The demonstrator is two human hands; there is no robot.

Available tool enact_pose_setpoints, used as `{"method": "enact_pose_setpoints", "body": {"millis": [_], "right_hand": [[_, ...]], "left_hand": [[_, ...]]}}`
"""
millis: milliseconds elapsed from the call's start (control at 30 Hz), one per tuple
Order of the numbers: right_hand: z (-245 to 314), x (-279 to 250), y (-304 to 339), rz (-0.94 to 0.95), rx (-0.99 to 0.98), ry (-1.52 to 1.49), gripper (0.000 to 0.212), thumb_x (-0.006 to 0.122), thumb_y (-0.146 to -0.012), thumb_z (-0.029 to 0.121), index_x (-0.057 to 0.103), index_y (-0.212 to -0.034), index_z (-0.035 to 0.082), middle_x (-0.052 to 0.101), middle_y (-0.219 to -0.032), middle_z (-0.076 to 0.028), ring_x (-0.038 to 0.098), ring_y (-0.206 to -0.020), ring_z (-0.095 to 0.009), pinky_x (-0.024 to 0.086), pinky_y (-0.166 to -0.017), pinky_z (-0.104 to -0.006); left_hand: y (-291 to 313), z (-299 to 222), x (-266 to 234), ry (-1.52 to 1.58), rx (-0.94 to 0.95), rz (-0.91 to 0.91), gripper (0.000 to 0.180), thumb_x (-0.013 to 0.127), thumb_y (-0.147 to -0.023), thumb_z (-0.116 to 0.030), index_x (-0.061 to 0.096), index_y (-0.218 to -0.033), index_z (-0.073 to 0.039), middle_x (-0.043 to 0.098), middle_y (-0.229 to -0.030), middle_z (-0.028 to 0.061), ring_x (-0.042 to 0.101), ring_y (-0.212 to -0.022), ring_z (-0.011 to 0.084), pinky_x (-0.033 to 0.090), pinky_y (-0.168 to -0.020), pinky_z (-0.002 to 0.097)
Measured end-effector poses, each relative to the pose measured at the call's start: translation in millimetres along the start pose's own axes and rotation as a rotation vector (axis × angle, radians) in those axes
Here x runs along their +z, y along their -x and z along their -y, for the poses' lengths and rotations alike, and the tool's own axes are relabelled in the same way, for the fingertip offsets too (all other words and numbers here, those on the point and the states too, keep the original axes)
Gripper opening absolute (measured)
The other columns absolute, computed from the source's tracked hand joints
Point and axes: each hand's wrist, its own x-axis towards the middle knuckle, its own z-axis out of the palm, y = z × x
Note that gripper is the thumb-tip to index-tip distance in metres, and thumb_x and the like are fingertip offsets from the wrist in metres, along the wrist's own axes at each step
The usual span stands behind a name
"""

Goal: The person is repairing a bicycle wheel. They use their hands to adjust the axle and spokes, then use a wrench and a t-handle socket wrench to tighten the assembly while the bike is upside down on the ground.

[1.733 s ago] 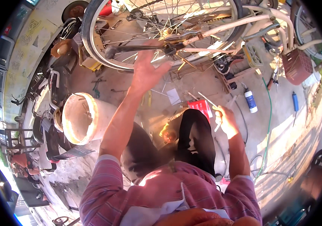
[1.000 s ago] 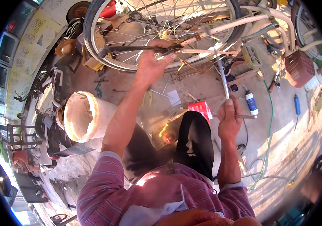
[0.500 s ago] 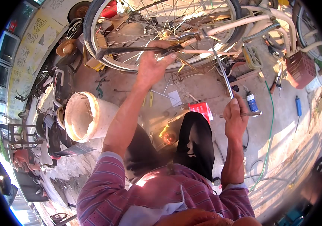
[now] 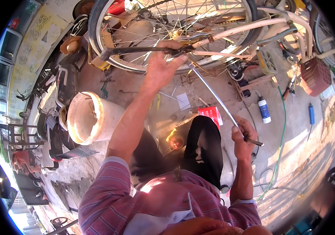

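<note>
Across the bicycle wheel (image 4: pixel 94 37) lies a dark metal bar (image 4: pixel 130 50) with a thick, rounded left end. My left hand (image 4: pixel 160 70) is closed around its right part, beside the pale bicycle frame (image 4: pixel 249 26). Lower on the right, my right hand (image 4: pixel 244 135) grips a long silver T-handle wrench (image 4: pixel 214 94) near its crossbar. The wrench slants up and left, its far tip just below the fingers of my left hand. Whether that tip touches anything, I cannot tell.
A whitish bucket (image 4: pixel 110 117) stands left of my legs. On the ground lie a red box (image 4: pixel 211 113), a blue-and-white bottle (image 4: pixel 264 110), a blue-handled tool (image 4: pixel 311 113) and a green hose (image 4: pixel 283 129). A brown crate (image 4: pixel 315 76) sits at the right.
My right hand has moved lower, and the wrench has swung from pointing at the frame tube to pointing left, near my left hand. The left hand keeps its hold on the bar.
</note>
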Motion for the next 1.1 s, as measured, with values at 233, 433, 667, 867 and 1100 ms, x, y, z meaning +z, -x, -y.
{"method": "enact_pose_setpoints", "body": {"millis": [233, 433, 667, 867, 1100], "right_hand": [[-14, -20, -47, -0.208, -0.088, -0.083, 0.032, 0.061, -0.099, 0.012, 0.068, -0.127, -0.002, 0.055, -0.076, 0.004, 0.047, -0.065, -0.003, 0.037, -0.058, -0.0218], [-14, -15, -42, -0.092, -0.073, -0.189, 0.035, 0.060, -0.101, 0.015, 0.066, -0.130, -0.004, 0.049, -0.069, 0.005, 0.042, -0.059, -0.003, 0.035, -0.054, -0.0219], [-24, -25, -37, -0.062, -0.001, -0.250, 0.036, 0.059, -0.100, 0.012, 0.065, -0.131, -0.005, 0.046, -0.066, 0.006, 0.040, -0.056, -0.003, 0.032, -0.053, -0.0217], [-82, -63, -4, -0.233, 0.257, -0.186, 0.034, 0.054, -0.104, 0.014, 0.064, -0.131, -0.003, 0.038, -0.065, 0.009, 0.032, -0.054, -0.001, 0.024, -0.049, -0.0209], [-218, -95, 46, -0.502, 0.545, -0.383, 0.034, 0.049, -0.107, 0.015, 0.064, -0.133, 0.000, 0.026, -0.064, 0.011, 0.022, -0.051, 0.000, 0.018, -0.045, -0.0213]], "left_hand": [[0, -4, -3, 0.007, -0.093, 0.065, 0.034, 0.076, -0.090, -0.011, 0.060, -0.118, 0.000, 0.066, -0.124, 0.0101, 0.064, -0.114, 0.0185, 0.050, -0.102, 0.0348], [0, 3, 0, -0.003, -0.013, 0.004, 0.037, 0.081, -0.086, -0.013, 0.060, -0.115, -0.002, 0.071, -0.110, 0.0140, 0.069, -0.102, 0.0240, 0.055, -0.093, 0.0369], [-2, 6, 0, 0.003, -0.049, 0.001, 0.037, 0.082, -0.086, -0.015, 0.061, -0.115, -0.004, 0.071, -0.112, 0.0131, 0.069, -0.103, 0.0255, 0.054, -0.094, 0.0381], [0, 24, 6, 0.028, -0.008, 0.042, 0.036, 0.078, -0.091, -0.013, 0.060, -0.119, -0.002, 0.068, -0.121, 0.0093, 0.065, -0.111, 0.0192, 0.052, -0.099, 0.0350], [4, 22, 15, 0.135, 0.040, -0.054, 0.042, 0.082, -0.089, -0.020, 0.060, -0.119, 0.000, 0.067, -0.109, 0.0050, 0.061, -0.091, 0.0114, 0.050, -0.086, 0.0263]]}}
